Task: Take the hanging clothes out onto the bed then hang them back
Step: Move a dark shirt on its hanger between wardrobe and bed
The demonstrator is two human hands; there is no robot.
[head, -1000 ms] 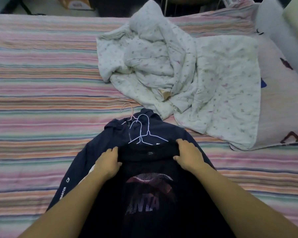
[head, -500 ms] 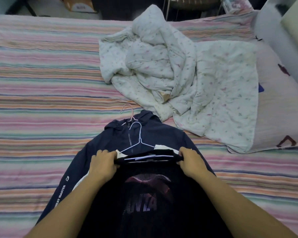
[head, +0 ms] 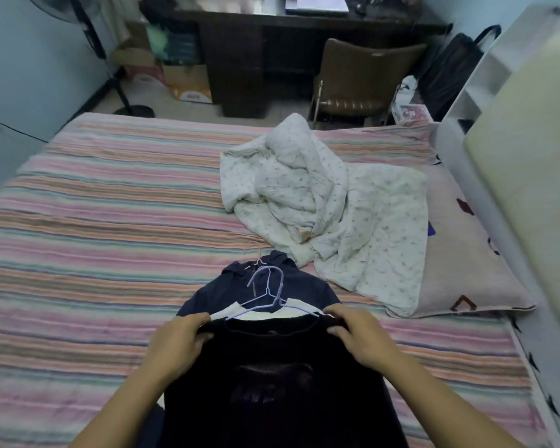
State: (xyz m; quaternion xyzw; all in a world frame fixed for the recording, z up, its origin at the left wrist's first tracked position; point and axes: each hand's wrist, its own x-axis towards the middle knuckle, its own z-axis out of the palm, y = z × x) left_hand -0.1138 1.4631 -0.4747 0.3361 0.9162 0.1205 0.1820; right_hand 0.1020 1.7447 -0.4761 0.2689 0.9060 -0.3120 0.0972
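Note:
A black shirt (head: 272, 383) with a dim chest print is held up in front of me over the striped bed (head: 110, 227). My left hand (head: 178, 337) grips its left shoulder and my right hand (head: 359, 334) grips its right shoulder. Two pale purple wire hangers (head: 269, 295) and a strip of white garment (head: 262, 313) show just behind its collar. Under them a navy hooded jacket (head: 304, 286) lies flat on the bed, with a pink hanger hook (head: 256, 252) sticking out at its hood.
A crumpled white floral quilt (head: 320, 205) lies on the bed's right half, overlapping a pinkish pillow (head: 466, 270). A white headboard shelf (head: 514, 156) runs along the right. Beyond the bed stand a dark desk (head: 240, 53), a brown chair (head: 362, 76) and a fan stand (head: 123, 92).
Both hands have pulled the black shirt's shoulders back and up toward me, uncovering a white garment on its hanger. My view has tilted up, bringing the desk and chair into sight.

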